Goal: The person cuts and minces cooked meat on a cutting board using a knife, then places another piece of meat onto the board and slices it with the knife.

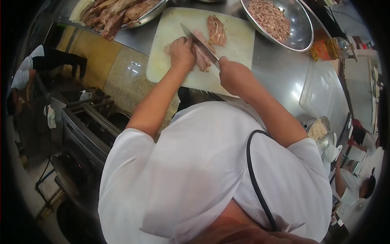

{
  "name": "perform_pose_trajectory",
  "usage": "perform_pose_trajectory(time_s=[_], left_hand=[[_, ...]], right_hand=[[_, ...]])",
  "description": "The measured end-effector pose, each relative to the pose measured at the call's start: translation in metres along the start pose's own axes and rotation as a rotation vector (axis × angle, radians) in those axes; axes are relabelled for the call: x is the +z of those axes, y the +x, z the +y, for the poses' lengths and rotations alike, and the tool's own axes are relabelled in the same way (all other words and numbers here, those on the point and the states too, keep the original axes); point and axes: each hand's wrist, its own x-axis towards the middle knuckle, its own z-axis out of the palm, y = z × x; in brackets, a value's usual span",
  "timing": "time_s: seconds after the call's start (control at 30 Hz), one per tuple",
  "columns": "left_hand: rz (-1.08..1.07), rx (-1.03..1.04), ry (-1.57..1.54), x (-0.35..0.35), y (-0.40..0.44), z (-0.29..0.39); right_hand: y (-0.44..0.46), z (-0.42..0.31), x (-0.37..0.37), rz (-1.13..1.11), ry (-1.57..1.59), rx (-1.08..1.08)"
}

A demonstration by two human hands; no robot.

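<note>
My right hand (235, 77) is closed round the handle of a kitchen knife (200, 42), its blade slanting up and left across a piece of cooked meat (202, 61). On the blade's left side, my left hand (182, 53) presses down with curled fingers on meat, most of which the hand hides. Both hands are over a white cutting board (162, 30). A second slab of meat (217, 31) lies on the board beyond the blade, apart from my hands.
A steel bowl (302, 30) of chopped meat stands at the back right, beside an oil bottle (329, 49). Large meat pieces (118, 14) fill a bowl at the back left. A stove (87, 126) is at the left; other people (353, 183) are at both sides.
</note>
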Motion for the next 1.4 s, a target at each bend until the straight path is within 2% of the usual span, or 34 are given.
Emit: perform_pose_trajectory(time_s=[0.1,0.23,0.37,0.43,0.57,0.7,0.77,0.83,0.97,1.1,1.27,1.4], left_hand=[[-0.006,-0.003,0.002,-0.004,-0.003,0.002],[0.003,0.014,0.006,-0.004,-0.009,0.0],[0.101,0.015,-0.002,0.004,-0.01,0.0],[0.092,0.02,0.002,0.005,-0.009,-0.001],[0.032,0.007,0.006,0.002,-0.008,0.001],[0.075,0.029,0.014,0.002,-0.007,0.001],[0.008,-0.017,0.002,-0.003,-0.004,0.003],[0.0,-0.023,-0.002,-0.002,-0.003,0.003],[0.021,0.02,-0.002,0.002,-0.002,0.001],[0.009,-0.018,0.01,0.004,-0.002,0.0],[0.087,0.053,-0.141,-0.003,-0.015,-0.006],[0.032,0.101,-0.072,-0.002,-0.012,-0.005]], right_hand=[[0.03,-0.008,0.022,0.007,0.045,0.017],[0.051,-0.005,0.012,0.086,0.117,-0.035],[0.025,0.016,0.023,0.099,0.126,-0.024],[0.008,0.025,0.018,0.045,0.1,0.089],[-0.028,0.01,-0.001,-0.022,0.083,0.137],[-0.031,0.002,-0.004,-0.051,0.055,0.088],[-0.021,0.001,-0.003,-0.062,0.045,0.078],[-0.011,0.002,-0.002,0.019,0.056,-0.009],[0.045,-0.008,0.018,0.049,0.081,0.008],[0.058,-0.001,0.02,0.132,0.172,-0.054],[0.02,0.027,0.019,0.055,0.152,0.017],[-0.024,0.015,0.004,0.013,0.116,0.093]])
